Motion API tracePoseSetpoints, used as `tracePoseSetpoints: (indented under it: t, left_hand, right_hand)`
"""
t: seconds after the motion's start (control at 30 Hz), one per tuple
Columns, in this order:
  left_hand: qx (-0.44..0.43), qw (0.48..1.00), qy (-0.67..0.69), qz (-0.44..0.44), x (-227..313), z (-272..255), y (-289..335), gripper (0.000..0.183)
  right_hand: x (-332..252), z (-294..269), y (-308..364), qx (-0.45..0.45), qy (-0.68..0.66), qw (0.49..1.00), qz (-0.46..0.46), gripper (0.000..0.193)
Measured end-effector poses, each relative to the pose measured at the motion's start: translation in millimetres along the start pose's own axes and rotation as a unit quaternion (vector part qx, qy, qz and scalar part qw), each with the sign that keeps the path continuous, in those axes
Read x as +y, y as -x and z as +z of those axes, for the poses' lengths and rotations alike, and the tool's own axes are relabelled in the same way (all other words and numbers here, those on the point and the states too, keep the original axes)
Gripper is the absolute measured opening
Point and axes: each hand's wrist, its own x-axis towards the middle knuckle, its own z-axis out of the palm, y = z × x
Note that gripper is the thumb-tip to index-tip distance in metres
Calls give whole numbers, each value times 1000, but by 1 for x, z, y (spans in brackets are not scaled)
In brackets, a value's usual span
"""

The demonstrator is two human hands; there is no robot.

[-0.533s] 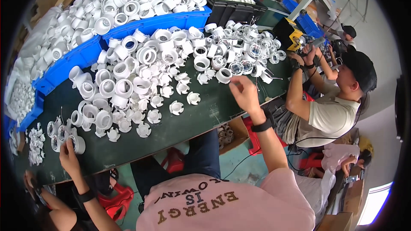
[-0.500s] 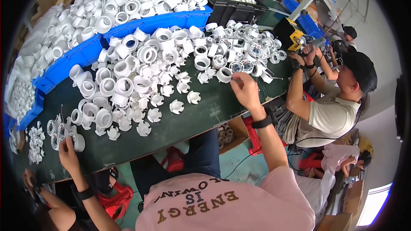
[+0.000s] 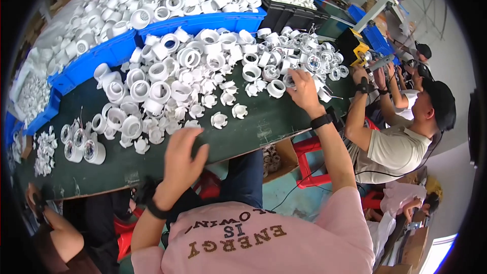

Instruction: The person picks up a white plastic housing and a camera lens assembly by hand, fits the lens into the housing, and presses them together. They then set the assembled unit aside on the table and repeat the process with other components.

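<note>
My left hand (image 3: 181,161) is over the table's front edge, its thumb apart from its fingers and nothing visible in it. It is nearest to the loose white petal-shaped clips (image 3: 219,120). My right hand (image 3: 306,90) is at the pile of clear round lens pieces (image 3: 314,62), fingertips bent down onto one clear lens piece (image 3: 289,79); the fingers partly cover it. Just left of these fingers lies a white ring housing (image 3: 276,89). At the table's left, several white housings with lens units fitted (image 3: 94,152) stand together.
Blue bins (image 3: 203,23) full of white housings line the back, with a black crate (image 3: 291,16) of small white parts beside them. White housings (image 3: 139,90) heap mid-table. A co-worker (image 3: 395,127) sits at the right; another person's hand (image 3: 34,198) is at the left edge.
My left hand has come away from the fitted housings at the left and moved right toward my body. My right hand has moved onto the clear lens pieces. The view has shifted slightly.
</note>
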Motion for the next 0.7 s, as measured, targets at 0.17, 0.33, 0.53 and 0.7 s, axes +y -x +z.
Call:
tracePoseSetpoints:
  t: [0.17, 0.33, 0.53, 0.7]
  left_hand:
    - [-35, 995, -80, 43, -7, 50, -21, 42]
    - [-10, 983, -181, 38, -17, 75, -22, 46]
    - [11, 979, -201, 28, -12, 80, -10, 49]
    - [17, 981, -192, 16, -15, 78, -4, 49]
  right_hand:
    - [-56, -38, -9, 107, -60, 988, 91, 44]
    - [-125, -15, 12, -14, -391, 920, -13, 40]
    - [-140, 15, 23, -73, -386, 920, -18, 44]
    - [-145, 19, 23, -68, -421, 904, -16, 45]
